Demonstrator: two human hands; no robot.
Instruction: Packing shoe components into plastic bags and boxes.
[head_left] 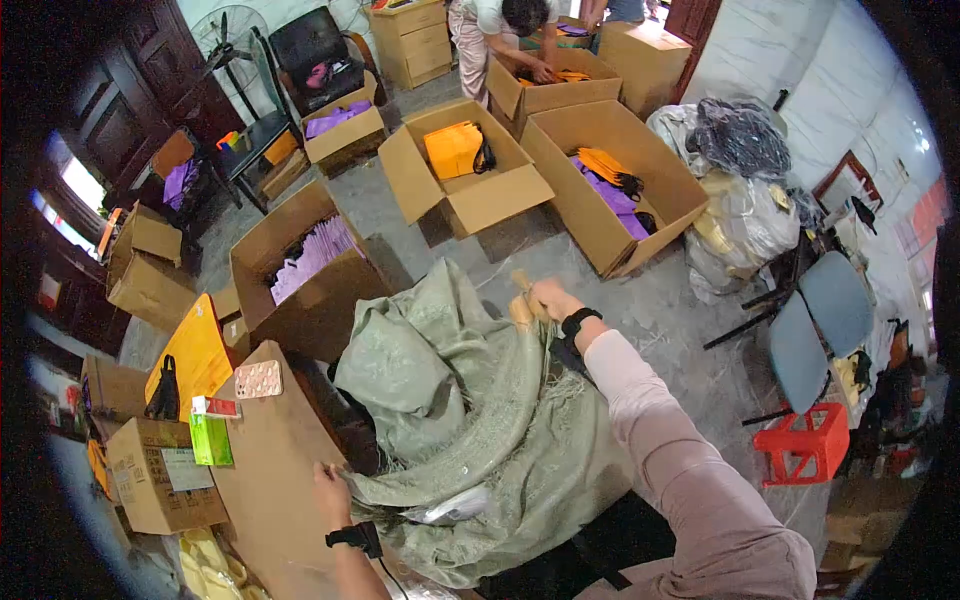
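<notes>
A large grey-green woven sack (455,370) spreads in folds before me, with a thick rolled rim curving across it. My right hand (548,299) is closed on the far end of this rim, my arm stretched out. A small tan piece (520,312) shows beside those fingers; its kind is unclear. My left hand (332,492) is closed on the near left end of the rim, above a brown cardboard surface (265,480). Something whitish (455,507) shows in the sack's folds near the left hand.
Open cardboard boxes hold purple bags (312,255) and orange bags (455,150). On the left are a green-and-white packet (210,437), a blister pack (258,379) and a closed carton (150,480). A red stool (805,445) and blue-grey chairs (800,350) stand right. A person (505,40) bends over a far box.
</notes>
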